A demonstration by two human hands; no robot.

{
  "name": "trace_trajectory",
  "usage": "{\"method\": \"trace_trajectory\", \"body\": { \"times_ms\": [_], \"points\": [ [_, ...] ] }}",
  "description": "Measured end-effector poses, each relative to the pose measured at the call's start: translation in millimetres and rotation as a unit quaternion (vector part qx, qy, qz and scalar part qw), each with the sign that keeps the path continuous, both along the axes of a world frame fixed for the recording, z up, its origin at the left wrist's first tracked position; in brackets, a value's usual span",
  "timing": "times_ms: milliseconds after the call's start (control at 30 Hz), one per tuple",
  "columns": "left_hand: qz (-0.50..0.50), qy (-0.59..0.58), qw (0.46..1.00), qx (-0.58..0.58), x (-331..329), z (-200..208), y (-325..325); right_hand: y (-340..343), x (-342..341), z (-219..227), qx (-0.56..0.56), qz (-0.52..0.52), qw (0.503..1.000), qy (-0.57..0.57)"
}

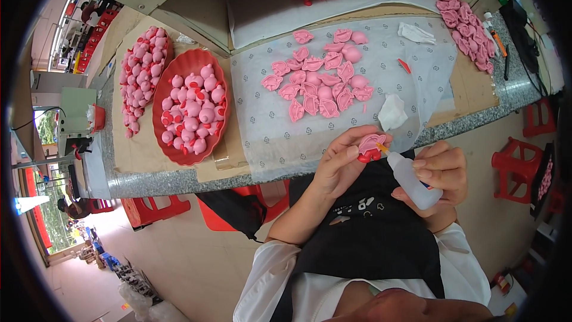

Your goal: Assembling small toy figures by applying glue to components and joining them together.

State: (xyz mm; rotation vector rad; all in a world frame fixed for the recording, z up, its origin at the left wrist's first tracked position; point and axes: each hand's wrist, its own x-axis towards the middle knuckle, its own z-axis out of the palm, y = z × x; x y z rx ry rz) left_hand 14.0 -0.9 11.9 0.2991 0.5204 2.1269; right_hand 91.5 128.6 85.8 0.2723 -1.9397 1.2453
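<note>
Between the fingers of my left hand (341, 164) is a small pink piece with a ruffled rim (372, 144) and red rounded parts at its lower side. My right hand (441, 173) grips a translucent squeeze bottle (415, 183) with a narrow yellow tip, and the tip meets the ruffled edge of the pink piece. Both hands are in front of the table's near edge, above my black apron. Beyond them, several pink ruffled pieces (310, 104) lie on a printed white sheet (268, 143). A crumpled white tissue (392, 112) rests close to my hands.
Left on the table stands a red scalloped bowl (224, 137) of pink-and-red pieces, with a heap of similar ones (143, 71) beside it. More pink pieces (468, 30) are piled far right, near an orange-and-black tool (499, 43). A box-like shelf (179, 12) borders the back. Red stools (515, 164) stand around.
</note>
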Motion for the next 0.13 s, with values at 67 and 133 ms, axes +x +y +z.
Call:
{"method": "trace_trajectory", "body": {
  "times_ms": [67,133],
  "points": [
    [-0.001,0.000,1.000,0.001,-0.2,0.4,0.2,1.4,0.5,1.3,-0.002,0.001,1.000,-0.002],
    [-0.007,0.001,1.000,0.001,-1.0,-0.5,-0.4,2.5,0.8,0.2,0.001,-0.002,1.000,-0.005]
  ]
}}
